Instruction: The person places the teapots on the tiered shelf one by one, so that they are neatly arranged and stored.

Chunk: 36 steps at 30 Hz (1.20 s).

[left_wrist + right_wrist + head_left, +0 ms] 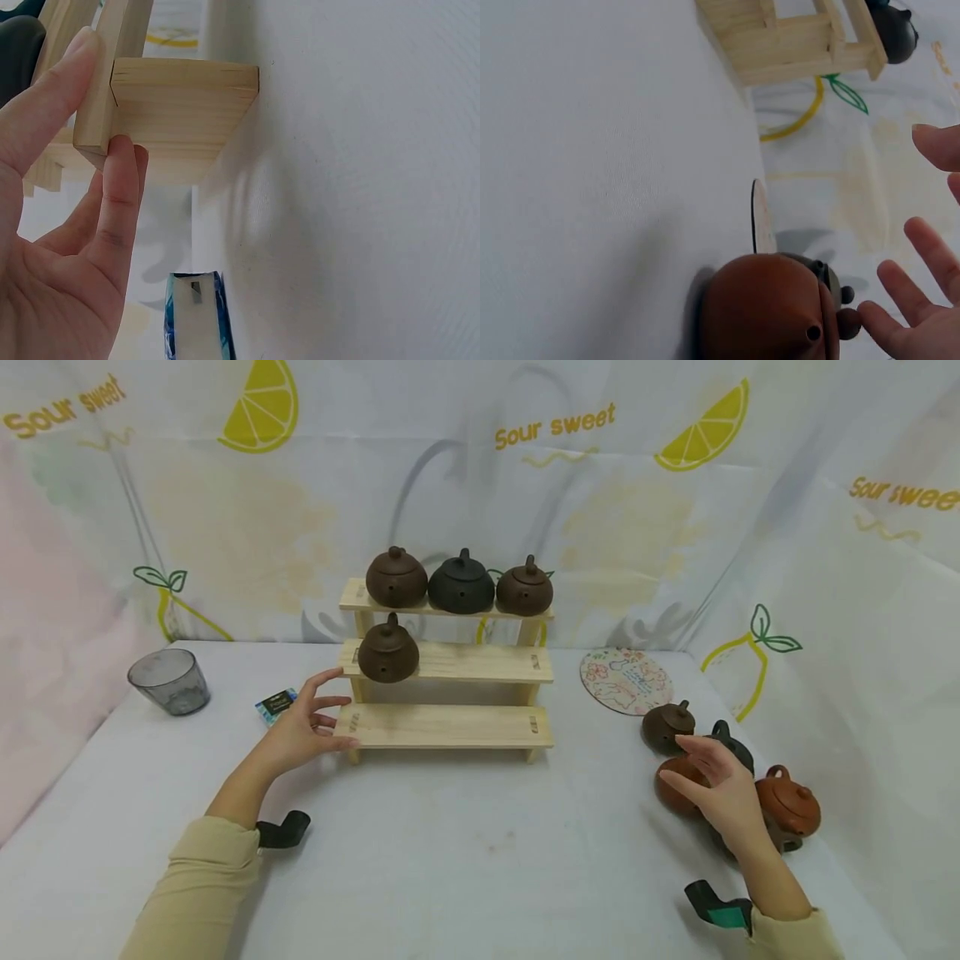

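A three-step wooden display stand (442,727) stands mid-table. My left hand (302,727) holds it by the left end, with thumb and fingers around a shelf board (112,90). Three teapots line the top step: a brown teapot (397,578), a black teapot (461,583) and another brown teapot (525,587). On the middle step's left end sits a fourth, brown teapot (388,649). My right hand (723,789), fingers spread, hovers over a reddish-brown teapot (765,307) at the right and holds nothing. In the right wrist view a fingertip comes right at its lid knob.
Around my right hand cluster more teapots: a small brown teapot (666,728), a black teapot (738,750) and an orange-brown teapot (791,802). A round patterned mat (626,681) lies behind them. At left are a grey glass (171,681) and a small blue packet (275,703).
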### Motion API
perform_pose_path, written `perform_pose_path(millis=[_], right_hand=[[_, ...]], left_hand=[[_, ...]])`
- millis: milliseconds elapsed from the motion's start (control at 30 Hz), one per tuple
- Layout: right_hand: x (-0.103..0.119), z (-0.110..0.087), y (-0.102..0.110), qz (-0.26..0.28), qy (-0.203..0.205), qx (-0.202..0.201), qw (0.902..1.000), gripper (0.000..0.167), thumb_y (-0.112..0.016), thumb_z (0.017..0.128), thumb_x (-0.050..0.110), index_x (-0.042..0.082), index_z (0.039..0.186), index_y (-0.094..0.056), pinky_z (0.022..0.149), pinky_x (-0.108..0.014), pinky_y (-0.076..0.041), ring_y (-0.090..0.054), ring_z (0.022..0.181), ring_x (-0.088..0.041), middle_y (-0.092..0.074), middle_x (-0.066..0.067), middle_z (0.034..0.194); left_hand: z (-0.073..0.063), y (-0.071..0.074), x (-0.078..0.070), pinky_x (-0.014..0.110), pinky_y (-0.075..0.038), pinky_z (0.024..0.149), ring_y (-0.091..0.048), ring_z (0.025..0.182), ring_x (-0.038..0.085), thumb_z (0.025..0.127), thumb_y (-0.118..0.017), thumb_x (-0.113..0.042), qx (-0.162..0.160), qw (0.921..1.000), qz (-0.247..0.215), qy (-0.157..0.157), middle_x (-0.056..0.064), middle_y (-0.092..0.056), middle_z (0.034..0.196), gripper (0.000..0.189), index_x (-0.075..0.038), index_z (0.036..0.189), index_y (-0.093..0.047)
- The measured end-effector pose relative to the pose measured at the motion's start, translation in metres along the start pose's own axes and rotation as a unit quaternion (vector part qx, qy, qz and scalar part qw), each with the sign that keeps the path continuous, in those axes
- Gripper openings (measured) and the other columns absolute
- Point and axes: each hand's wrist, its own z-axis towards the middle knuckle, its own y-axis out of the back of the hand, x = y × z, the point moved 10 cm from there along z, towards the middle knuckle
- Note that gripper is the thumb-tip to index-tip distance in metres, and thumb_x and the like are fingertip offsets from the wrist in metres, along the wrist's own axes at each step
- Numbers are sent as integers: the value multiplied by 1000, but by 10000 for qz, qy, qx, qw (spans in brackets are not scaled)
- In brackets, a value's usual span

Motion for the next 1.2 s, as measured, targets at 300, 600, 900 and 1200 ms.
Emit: perform_pose_path(millis=[300,600,900,1200], right_hand=[[-20,2,6,-670,-521,808,9931,60,-72,83,23,-1,131,-44,95,-61,-26,-34,121,-41,-41,-26,132],[-32,9,-4,-987,-604,1730,9781,67,-75,80,24,-1,133,-43,87,-50,-38,-40,113,-35,-43,-24,131],[-27,7,-23,-410,-571,2015,9770,65,-76,78,19,0,132,-45,85,-47,-41,-38,117,-35,-44,-22,131],[-20,7,-59,-1194,-96,2274,9664,66,-82,70,27,8,127,-52,83,-56,-42,-38,114,-44,-34,-24,136]], left_hand=[[-1,0,-2,36,-47,73,-54,95,36,72,-81,-10,-16,10000,-30,-81,25,-45,133,103,-25,147,-13],[-1,0,-2,37,-47,74,-55,95,35,72,-81,-11,-18,10000,44,-71,25,-45,133,103,-26,148,-13],[-1,0,0,37,-47,74,-54,96,35,72,-81,-12,11,10000,14,23,25,-44,134,104,-26,148,-12],[-1,0,0,37,-47,74,-54,96,35,72,-82,-13,4,10000,22,53,25,-44,134,104,-27,148,-12]])
